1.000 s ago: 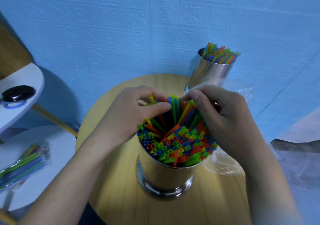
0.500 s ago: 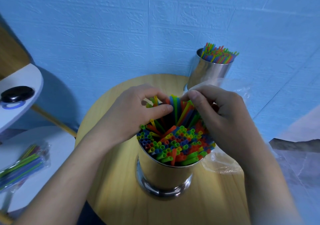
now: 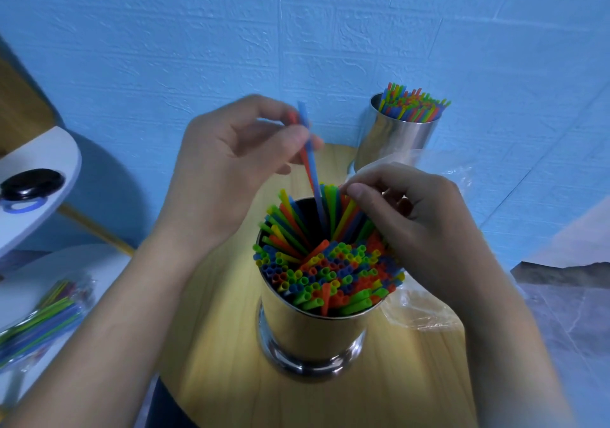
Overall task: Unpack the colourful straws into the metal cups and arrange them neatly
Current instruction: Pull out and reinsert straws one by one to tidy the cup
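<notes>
Blue straw [image 3: 315,183], pinched with a red straw [image 3: 304,162] near its top by the left hand [image 3: 237,163], runs steeply down from that grip into the near metal cup [image 3: 313,325], where the nearer right hand [image 3: 422,219] pinches leaning straws [image 3: 348,213] at its far rim.

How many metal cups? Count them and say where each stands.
2. Near cup stands at the middle of the table; far cup at its back edge, by the wall.

Upright near metal cup [image 3: 313,332] crammed with colourful straws [image 3: 330,272] — blue straw [image 3: 313,170] poking higher; far cup [image 3: 396,140] full.
</notes>
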`<control>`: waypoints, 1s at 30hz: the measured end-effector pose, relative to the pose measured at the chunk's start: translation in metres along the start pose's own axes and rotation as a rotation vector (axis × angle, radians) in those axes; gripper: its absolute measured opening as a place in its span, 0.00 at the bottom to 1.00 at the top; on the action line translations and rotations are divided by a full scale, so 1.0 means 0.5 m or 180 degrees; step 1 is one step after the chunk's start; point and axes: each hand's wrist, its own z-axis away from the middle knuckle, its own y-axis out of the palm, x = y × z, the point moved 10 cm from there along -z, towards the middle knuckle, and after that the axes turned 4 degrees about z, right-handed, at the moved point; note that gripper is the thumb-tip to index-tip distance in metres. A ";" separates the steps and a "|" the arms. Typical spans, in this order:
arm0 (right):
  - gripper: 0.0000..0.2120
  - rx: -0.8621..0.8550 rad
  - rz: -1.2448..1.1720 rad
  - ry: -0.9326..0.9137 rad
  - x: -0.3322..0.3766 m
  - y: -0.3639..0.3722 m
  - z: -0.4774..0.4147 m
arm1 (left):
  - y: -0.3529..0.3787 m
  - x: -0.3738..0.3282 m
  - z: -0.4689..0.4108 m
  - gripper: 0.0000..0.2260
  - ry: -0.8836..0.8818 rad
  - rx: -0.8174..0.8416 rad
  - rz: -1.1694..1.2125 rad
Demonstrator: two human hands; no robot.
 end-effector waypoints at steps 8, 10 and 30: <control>0.14 0.0020 0.0013 -0.0046 0.006 -0.004 0.006 | -0.079 -0.010 0.001 0.08 0.0009 -0.0928 0.0617; 0.13 0.0004 0.0002 -0.0074 0.009 -0.004 0.007 | -0.089 -0.002 0.003 0.07 -0.0053 -0.1081 0.0805; 0.04 -0.0920 -0.2048 -0.0119 0.007 -0.061 0.018 | -0.019 0.131 0.041 0.05 -0.1419 -0.0883 0.1922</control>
